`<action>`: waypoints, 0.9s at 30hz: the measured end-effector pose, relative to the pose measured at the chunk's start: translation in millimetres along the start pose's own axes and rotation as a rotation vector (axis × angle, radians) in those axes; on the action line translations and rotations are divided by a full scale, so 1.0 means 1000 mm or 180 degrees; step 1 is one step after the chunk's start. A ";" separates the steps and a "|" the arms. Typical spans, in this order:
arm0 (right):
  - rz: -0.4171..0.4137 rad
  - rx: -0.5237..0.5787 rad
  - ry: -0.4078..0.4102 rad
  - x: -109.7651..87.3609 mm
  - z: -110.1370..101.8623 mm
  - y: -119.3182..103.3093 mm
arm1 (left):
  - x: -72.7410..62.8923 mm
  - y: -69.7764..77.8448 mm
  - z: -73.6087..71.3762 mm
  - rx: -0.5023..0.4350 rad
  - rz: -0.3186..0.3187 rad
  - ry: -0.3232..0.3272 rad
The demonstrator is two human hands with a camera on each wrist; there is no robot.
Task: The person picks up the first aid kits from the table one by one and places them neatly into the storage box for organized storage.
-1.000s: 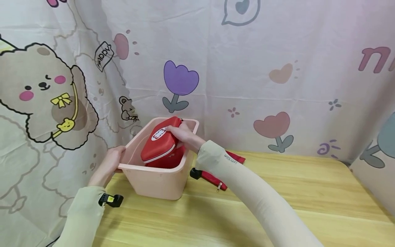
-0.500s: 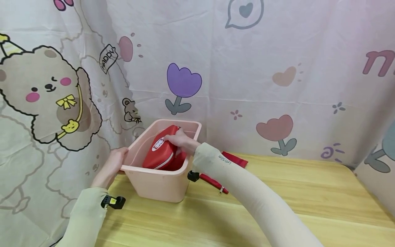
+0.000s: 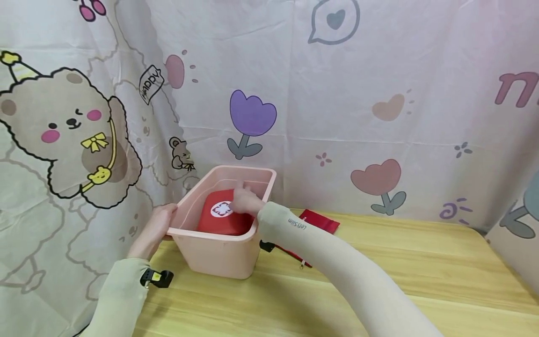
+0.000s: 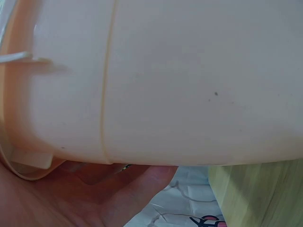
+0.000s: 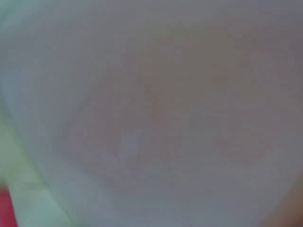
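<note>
In the head view a pink plastic bin (image 3: 219, 255) stands on the table. My left hand (image 3: 157, 224) grips its near left rim; in the left wrist view the hand's fingers (image 4: 142, 189) lie along the bin's outer wall (image 4: 189, 85). Inside the bin lies a red zippered first-aid case (image 3: 223, 222), its white round emblem facing up. My right hand (image 3: 246, 200) reaches over the right rim, on the case's right side with its fingers blurred and loosely extended. The right wrist view is filled by a blurred pale surface.
Right of the bin, a red zippered pouch (image 3: 322, 221) lies on the wooden table (image 3: 379, 262), partly covered by my right sleeve. A printed curtain (image 3: 316, 107) hangs behind and at the left.
The case has gone down from a tilt above the rim to lying flatter inside the bin. My right hand lowered with it and its fingers loosened. The left hand stays on the rim.
</note>
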State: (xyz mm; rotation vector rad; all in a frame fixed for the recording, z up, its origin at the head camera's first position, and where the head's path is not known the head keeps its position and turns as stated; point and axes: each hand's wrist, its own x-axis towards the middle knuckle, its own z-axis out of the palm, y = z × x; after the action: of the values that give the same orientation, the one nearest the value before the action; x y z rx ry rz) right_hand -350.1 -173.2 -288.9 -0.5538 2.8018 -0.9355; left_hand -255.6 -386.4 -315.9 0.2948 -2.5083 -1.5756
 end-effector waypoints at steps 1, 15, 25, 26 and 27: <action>-0.0168 -0.0463 0.0081 -0.001 0.001 -0.001 | 0.000 0.000 0.000 -0.0004 -0.0002 0.0001; -0.1021 -0.1515 0.0454 -0.021 -0.021 0.006 | 0.000 -0.001 0.000 0.0045 -0.0001 -0.0052; -0.1201 -0.1520 0.0678 -0.047 -0.043 0.026 | 0.001 0.000 0.000 0.0058 0.0011 -0.0030; -0.1202 -0.1535 0.0698 -0.049 -0.044 0.029 | 0.001 0.000 0.000 0.0059 0.0011 -0.0027; -0.1191 -0.1552 0.0710 -0.052 -0.045 0.032 | 0.001 0.000 0.001 0.0055 0.0007 -0.0015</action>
State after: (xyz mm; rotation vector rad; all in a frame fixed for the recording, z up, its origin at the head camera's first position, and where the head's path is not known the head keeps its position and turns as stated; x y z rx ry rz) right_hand -322.2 -104.5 -271.2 -1.1302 3.2073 -0.3591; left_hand -257.1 -386.0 -316.0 0.2907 -2.5260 -1.5564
